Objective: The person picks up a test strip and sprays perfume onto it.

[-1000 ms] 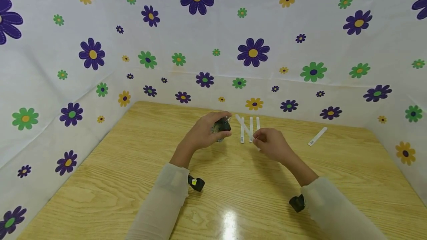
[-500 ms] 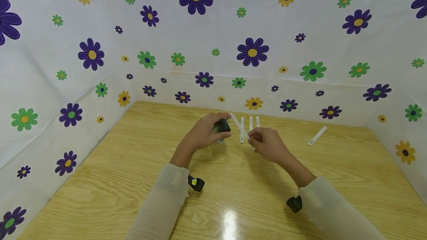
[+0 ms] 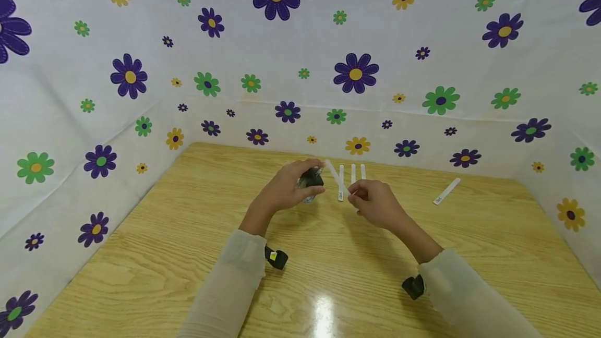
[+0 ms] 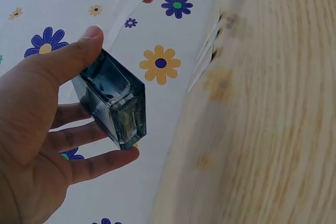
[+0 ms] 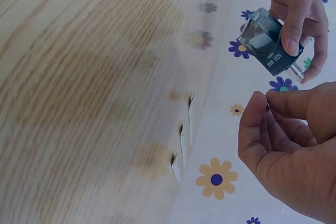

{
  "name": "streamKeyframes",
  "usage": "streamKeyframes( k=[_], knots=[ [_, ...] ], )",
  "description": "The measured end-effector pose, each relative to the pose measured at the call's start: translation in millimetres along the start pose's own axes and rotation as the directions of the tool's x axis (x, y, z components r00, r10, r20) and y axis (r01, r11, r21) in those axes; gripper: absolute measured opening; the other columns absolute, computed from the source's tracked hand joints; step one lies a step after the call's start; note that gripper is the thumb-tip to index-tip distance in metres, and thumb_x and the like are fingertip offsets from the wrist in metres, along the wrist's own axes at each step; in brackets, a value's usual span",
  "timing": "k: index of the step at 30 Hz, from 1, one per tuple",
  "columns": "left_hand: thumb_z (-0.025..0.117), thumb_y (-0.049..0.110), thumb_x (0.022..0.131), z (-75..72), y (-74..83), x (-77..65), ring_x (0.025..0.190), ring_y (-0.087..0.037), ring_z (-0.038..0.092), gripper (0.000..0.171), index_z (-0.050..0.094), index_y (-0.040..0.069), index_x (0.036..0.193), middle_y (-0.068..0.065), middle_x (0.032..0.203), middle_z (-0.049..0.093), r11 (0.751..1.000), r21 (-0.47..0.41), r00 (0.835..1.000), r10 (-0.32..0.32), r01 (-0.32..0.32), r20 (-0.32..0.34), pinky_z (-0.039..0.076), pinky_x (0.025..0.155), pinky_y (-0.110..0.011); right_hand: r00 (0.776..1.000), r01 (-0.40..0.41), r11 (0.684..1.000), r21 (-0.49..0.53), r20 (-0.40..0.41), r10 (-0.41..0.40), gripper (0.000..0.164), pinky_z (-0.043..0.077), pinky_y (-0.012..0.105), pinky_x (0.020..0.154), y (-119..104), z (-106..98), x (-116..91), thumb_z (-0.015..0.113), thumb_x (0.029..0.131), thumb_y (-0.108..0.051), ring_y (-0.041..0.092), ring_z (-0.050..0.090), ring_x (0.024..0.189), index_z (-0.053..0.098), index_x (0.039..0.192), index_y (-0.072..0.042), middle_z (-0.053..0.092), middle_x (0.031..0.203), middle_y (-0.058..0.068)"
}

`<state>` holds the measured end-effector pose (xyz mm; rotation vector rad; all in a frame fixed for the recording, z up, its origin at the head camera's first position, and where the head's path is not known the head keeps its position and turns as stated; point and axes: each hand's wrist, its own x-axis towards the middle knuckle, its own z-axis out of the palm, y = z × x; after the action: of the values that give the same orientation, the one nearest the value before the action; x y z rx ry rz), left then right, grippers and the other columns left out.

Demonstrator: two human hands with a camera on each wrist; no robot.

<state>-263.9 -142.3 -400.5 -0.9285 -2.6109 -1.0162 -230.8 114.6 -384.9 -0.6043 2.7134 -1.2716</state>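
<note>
My left hand [image 3: 281,189] grips a dark teal glass perfume bottle [image 5: 268,43], fingers and thumb around its sides. The bottle is tilted, and its silver spray nozzle [image 5: 297,72] shows in the right wrist view. In the left wrist view the glass body [image 4: 118,100] slants in front of the palm. Between thumb and fingertips, my right hand [image 3: 379,203] pinches a white paper test strip [image 3: 336,176]. The strip slopes up and left, its far end close to my left fingertips and the bottle's top.
Three more white strips lie side by side behind the right hand, among them the left one [image 3: 340,186]. Another strip [image 3: 447,192] lies apart at the right. The wooden table [image 3: 155,254] meets a white flower-printed cloth [image 3: 300,40] at the back and sides.
My right hand has shifted slightly left, bringing the strip's far end up to the bottle's top. Over the last half second both hands stay nearly still.
</note>
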Motion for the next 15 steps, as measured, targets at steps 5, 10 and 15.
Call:
streamKeyframes(
  k=[5, 10, 15],
  knots=[
    [0.072, 0.038, 0.097, -0.6, -1.3, -1.4, 0.126, -0.029, 0.058, 0.054, 0.055, 0.020, 0.145, -0.007, 0.138, 0.062, 1.000, -0.001, 1.000, -0.005, 0.005, -0.026, 0.049, 0.103, -0.051, 1.000, 0.001, 1.000, 0.006, 0.001, -0.001, 0.016, 0.059, 0.030, 0.065, 0.3, 0.6, 0.2, 0.062, 0.102, -0.002, 0.032, 0.070, 0.078, 0.066, 0.112, 0.010, 0.072, 0.096, 0.022],
    [0.073, 0.039, 0.097, -1.7, -0.1, -1.6, 0.126, -0.030, 0.059, 0.056, 0.055, 0.022, 0.147, -0.008, 0.141, 0.060, 1.000, -0.007, 0.999, 0.004, -0.004, -0.037, 0.050, 0.101, -0.051, 1.000, -0.012, 1.000, -0.007, -0.001, 0.012, 0.016, 0.059, 0.031, 0.065, 1.0, 0.1, 0.5, 0.062, 0.102, -0.003, 0.029, 0.070, 0.076, 0.067, 0.112, 0.009, 0.072, 0.096, 0.022],
    [0.072, 0.041, 0.097, -1.6, 0.1, -1.1, 0.127, -0.030, 0.058, 0.057, 0.054, 0.024, 0.148, -0.006, 0.143, 0.058, 1.000, -0.001, 0.999, 0.004, -0.004, -0.033, 0.050, 0.102, -0.052, 1.000, -0.010, 1.000, -0.012, -0.002, 0.010, 0.017, 0.060, 0.033, 0.065, 1.1, -1.4, 0.4, 0.062, 0.102, -0.003, 0.027, 0.070, 0.075, 0.067, 0.113, 0.008, 0.072, 0.097, 0.022]
  ],
)
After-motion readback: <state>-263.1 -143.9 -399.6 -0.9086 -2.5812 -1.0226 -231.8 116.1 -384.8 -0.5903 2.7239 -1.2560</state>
